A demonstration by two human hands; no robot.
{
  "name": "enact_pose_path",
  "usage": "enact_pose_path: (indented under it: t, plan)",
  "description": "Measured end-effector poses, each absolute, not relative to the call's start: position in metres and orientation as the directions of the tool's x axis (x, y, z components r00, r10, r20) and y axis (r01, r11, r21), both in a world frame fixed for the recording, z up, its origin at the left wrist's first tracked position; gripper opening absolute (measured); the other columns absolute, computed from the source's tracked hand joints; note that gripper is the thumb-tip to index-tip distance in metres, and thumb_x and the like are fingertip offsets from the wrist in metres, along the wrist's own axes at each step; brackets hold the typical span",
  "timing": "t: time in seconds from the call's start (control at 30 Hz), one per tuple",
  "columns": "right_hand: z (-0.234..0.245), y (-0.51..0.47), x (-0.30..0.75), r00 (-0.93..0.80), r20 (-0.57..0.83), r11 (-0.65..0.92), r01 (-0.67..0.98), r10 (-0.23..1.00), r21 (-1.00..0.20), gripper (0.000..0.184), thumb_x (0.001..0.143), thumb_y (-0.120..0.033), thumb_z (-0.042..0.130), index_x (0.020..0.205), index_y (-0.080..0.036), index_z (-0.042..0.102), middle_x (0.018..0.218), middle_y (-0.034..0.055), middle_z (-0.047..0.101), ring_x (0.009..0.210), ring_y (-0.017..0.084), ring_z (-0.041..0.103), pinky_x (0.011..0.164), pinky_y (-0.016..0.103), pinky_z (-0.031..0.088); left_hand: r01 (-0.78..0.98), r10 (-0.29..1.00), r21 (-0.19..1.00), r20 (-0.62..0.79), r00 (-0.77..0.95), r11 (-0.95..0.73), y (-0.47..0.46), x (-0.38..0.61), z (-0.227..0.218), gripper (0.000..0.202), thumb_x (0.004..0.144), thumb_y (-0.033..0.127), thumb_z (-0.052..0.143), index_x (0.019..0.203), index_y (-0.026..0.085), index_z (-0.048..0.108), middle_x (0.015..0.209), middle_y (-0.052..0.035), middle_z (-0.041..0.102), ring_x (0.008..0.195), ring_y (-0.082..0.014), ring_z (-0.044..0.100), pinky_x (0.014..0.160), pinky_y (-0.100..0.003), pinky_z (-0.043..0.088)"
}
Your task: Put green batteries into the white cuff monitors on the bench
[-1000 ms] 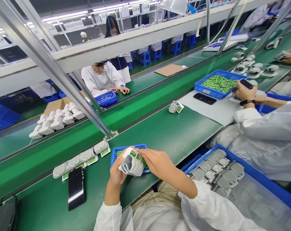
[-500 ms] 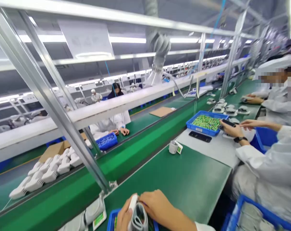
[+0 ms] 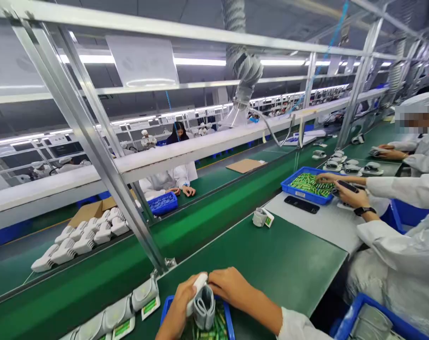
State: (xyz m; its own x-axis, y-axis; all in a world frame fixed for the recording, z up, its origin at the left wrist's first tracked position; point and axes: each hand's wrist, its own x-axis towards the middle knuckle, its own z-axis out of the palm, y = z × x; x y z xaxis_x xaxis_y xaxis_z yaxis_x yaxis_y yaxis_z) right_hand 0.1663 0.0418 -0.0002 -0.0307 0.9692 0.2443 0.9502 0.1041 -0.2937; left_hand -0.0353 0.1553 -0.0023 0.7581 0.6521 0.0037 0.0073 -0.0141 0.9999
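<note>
Bottom centre: left hand [image 3: 175, 312] and right hand [image 3: 234, 292], fingers closed around grey cuff [image 3: 204, 308], over blue tray [image 3: 227, 317] of green batteries [image 3: 209, 328].

You are holding a wrist cuff [image 3: 203, 307] between your left hand [image 3: 175, 309] and right hand [image 3: 237, 293], just above a tray [image 3: 227, 311] of batteries [image 3: 214, 328] sitting on the workbench [image 3: 274, 269]. A row of cuff units [image 3: 118, 310] is lying along the bench to your left, and a bin [image 3: 363, 314] is sitting to your right. Ahead, a co-worker's hand [image 3: 324, 178] is reaching over a second tray [image 3: 292, 186], with a phone [image 3: 301, 204] lying just before it. Beyond the aluminium frame [image 3: 131, 212], a second bench [image 3: 214, 191] is running alongside yours, with a person [image 3: 165, 181] sitting behind it.
</note>
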Motion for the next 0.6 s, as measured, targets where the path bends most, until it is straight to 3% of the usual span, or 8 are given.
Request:
enact_pose_path:
  t: [0.17, 0.33, 0.6]
  plan:
    - [0.025, 0.018, 0.156, -0.029, 0.13, 0.069, 0.946, 0.991, -0.316, 0.029, 0.118, -0.029, 0.045, 0.117, -0.014, 0.07, 0.112, 0.0094, 0.075, 0.097, 0.021, 0.072, 0.076, 0.029, 0.045, -0.063, 0.678, 0.996, 0.002, 0.735, 0.065, 0.125, -0.028, 0.009, 0.054, 0.086, 0.06, 0.075, 0.122, 0.02, 0.082, 0.131, -0.0146, 0.075, 0.132, -0.0387, 0.063, 0.123, -0.053, 0.043]
    - [0.028, 0.005, 0.156, -0.141, 0.074, 0.156, 0.955, 0.987, -0.253, 0.032, 0.117, -0.028, 0.041, 0.116, -0.012, 0.069, 0.111, 0.0123, 0.072, 0.089, 0.021, 0.069, 0.073, 0.03, 0.043, -0.1, 0.677, 0.981, -0.041, 0.734, 0.168, 0.106, -0.035, 0.007, 0.057, 0.084, 0.059, 0.073, 0.123, 0.018, 0.081, 0.131, -0.0138, 0.074, 0.124, -0.0359, 0.065, 0.112, -0.045, 0.049]
    - [0.02, 0.015, 0.167, -0.228, 0.107, 0.246, 0.95, 0.968, -0.195, 0.039, 0.119, -0.033, 0.036, 0.111, -0.012, 0.068, 0.103, 0.0112, 0.073, 0.083, 0.021, 0.068, 0.068, 0.031, 0.037, 0.0, 0.546, 1.0, -0.014, 0.838, 0.026, 0.134, -0.036, 0.015, 0.059, 0.086, 0.058, 0.07, 0.121, 0.012, 0.082, 0.127, -0.0158, 0.072, 0.115, -0.0345, 0.065, 0.099, -0.04, 0.05]
